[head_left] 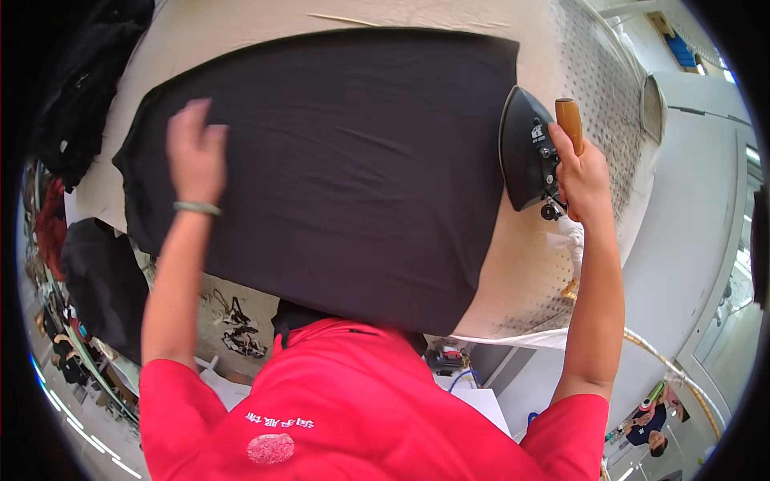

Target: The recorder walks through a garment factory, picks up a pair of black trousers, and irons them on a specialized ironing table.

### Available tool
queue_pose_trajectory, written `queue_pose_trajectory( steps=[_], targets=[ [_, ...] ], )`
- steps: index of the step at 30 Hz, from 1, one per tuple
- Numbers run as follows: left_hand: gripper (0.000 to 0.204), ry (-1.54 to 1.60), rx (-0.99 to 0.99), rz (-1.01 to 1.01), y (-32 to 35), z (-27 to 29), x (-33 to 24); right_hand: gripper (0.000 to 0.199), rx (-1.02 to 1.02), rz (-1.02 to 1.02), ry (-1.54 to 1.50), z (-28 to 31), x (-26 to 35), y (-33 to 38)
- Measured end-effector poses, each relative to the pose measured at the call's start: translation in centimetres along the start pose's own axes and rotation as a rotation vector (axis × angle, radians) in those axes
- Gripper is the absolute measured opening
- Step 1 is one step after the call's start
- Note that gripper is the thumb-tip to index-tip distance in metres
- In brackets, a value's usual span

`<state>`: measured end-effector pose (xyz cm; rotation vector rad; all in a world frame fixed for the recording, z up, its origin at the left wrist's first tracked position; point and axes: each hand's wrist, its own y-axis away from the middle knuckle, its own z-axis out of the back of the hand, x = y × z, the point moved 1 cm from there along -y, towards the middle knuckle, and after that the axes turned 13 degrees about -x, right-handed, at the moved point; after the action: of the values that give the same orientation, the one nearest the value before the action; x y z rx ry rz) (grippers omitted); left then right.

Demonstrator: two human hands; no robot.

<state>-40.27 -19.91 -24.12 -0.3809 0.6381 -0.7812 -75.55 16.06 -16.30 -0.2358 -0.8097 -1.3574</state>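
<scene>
A piece of black fabric (345, 160) lies spread over the cream-covered ironing table (241, 32), with slight wrinkles across its middle. My right hand (584, 178) grips the wooden handle of a black iron (525, 152) at the fabric's right edge. The iron's soleplate faces left, toward the cloth; whether it touches the cloth I cannot tell. Over the left part of the fabric is my left hand (196, 152), its fingers blurred but the thumb apart from them. Nothing shows in that hand, and whether it touches the cloth is unclear.
Dark garments (84, 96) are heaped at the table's far left, and another black cloth (100, 280) hangs nearer me. A wrapped hose (674, 369) runs from the table's right side toward the lower right. Another person (648, 425) is in the distance at lower right.
</scene>
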Motion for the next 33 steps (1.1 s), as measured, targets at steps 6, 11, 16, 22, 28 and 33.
queue_pose_trajectory(
  steps=[6, 11, 16, 22, 28, 33],
  targets=[
    [0.082, -0.411, 0.399, 0.892, -3.8, 10.8, 31.1, 0.057, -0.091, -0.116, 0.081, -6.0, 4.4, -1.8],
    [0.044, 0.777, 0.541, 1.316, -5.0, 13.8, 27.8, 0.049, -0.118, -0.257, 0.019, -8.6, 7.1, -1.7],
    [0.035, 1.076, 0.186, 1.454, -8.0, 18.5, 32.1, 0.057, 0.108, -0.127, 0.052, -20.8, 16.8, 5.6],
    [0.032, 1.051, 0.176, 1.263, -10.5, 15.3, 34.1, 0.067, 0.636, 0.388, 0.238, -34.1, 29.1, 21.8],
    [0.047, 0.858, 0.490, 1.164, -3.5, 15.0, 35.0, 0.052, 0.462, 0.114, 0.141, -26.0, 22.0, 20.3],
    [0.035, 1.030, 0.221, 1.279, -8.0, 18.0, 33.0, 0.059, -0.213, -0.436, 0.035, -12.8, 9.3, 11.8]
  ],
)
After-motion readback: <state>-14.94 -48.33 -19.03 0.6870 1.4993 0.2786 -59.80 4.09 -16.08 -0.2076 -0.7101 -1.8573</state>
